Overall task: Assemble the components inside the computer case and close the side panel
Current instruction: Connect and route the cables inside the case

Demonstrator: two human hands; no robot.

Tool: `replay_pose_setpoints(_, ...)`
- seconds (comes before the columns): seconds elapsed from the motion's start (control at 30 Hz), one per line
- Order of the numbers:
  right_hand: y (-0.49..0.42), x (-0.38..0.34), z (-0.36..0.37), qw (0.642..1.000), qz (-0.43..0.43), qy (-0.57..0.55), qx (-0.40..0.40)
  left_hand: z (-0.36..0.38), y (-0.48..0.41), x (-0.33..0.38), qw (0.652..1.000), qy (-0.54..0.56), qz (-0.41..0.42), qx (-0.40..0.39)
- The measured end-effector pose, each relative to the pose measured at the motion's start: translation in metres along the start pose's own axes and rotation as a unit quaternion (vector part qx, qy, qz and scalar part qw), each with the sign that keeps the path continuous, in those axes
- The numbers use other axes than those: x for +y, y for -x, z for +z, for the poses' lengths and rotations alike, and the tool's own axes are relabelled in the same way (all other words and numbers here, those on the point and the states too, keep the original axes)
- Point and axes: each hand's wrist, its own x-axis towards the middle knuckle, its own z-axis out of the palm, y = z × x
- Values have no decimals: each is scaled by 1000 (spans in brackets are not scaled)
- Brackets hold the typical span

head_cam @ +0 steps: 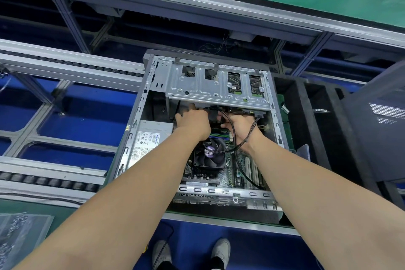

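The grey conveyor frame (65, 68) fills the left and top of the picture. The open computer case (135, 120) lies on its side at centre. At the right edge, well apart from the case, stands a grey vented panel (372, 138), probably the side panel, not yet fitted.

Across the case's upper part sits the drive cage (197, 85). The power supply (146, 138) is at lower left and the cooler fan (209, 155) below the hands.

Black cables (230, 126) loop over the right hand (238, 125). The left hand (192, 120) reaches just under the cage edge. Both hands have curled fingers, but the tips are hidden, so I cannot tell what either one holds.

The step looks like plugging a cable in at the drives. To do it well, line the plug up before pushing, press it straight in, and keep the slack cables off the fan.
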Motion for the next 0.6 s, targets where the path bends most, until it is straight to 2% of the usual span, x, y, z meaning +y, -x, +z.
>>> replay_pose_setpoints(0.07, 2, 2, -2, 996, -21, 82, 42, 1, -1, 1, 1000, -15, -8, -26)
replay_pose_setpoints(0.13, 5, 2, -6, 977, -57, 195, 66, -1, 2, -1, 999, -43, -20, -13)
replay_pose_setpoints(0.17, 7, 1, -7, 955, -75, 279, 71, -2, 4, -2, 998, -50, -25, 5)
replay_pose_setpoints(0.23, 11, 1, -9, 882, -111, 451, 81, -3, 7, -3, 997, -66, -26, 32)
replay_pose_setpoints(0.27, 13, 2, -9, 855, -129, 495, 91, -4, 9, -3, 996, -75, -27, 33)
replay_pose_setpoints(0.3, 15, 2, -9, 841, -144, 512, 98, -4, 10, -3, 996, -80, -27, 29)
replay_pose_setpoints(0.47, 12, 2, -8, 836, -160, 507, 138, -4, 11, -4, 999, -14, -25, 17)
replay_pose_setpoints(0.6, 8, 4, -5, 783, -161, 580, 157, -6, 13, -4, 995, 78, -36, 51)
